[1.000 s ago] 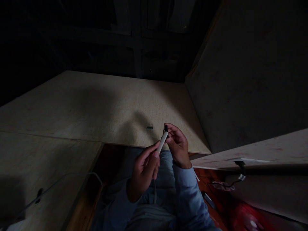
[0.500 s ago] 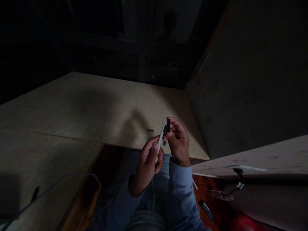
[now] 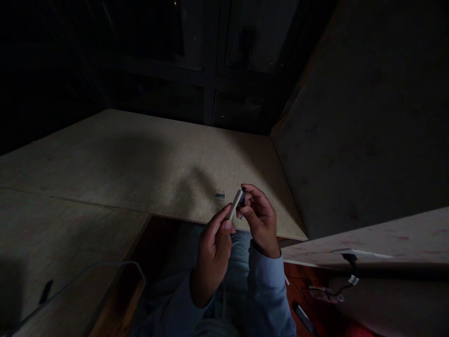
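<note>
My left hand (image 3: 213, 250) is closed around the lower end of a slim white stick-shaped piece (image 3: 235, 205) that has a cable running down from it. My right hand (image 3: 258, 216) pinches a small black part (image 3: 243, 192) at the stick's top end. Both hands hover just above the near edge of a pale board tabletop (image 3: 147, 164). A tiny dark piece (image 3: 219, 195) lies on the board, just left of the stick's tip. The scene is very dim.
A tall board panel (image 3: 365, 117) stands on the right. Another board (image 3: 379, 243) at lower right has a black clip and wire (image 3: 351, 271) hanging from it. A thin cable (image 3: 105, 267) loops at the lower left. A dark window frame is behind.
The black part was lifted slightly off the stick's tip half a second ago and is now back against it. Both hands shifted a little lower and closer to me.
</note>
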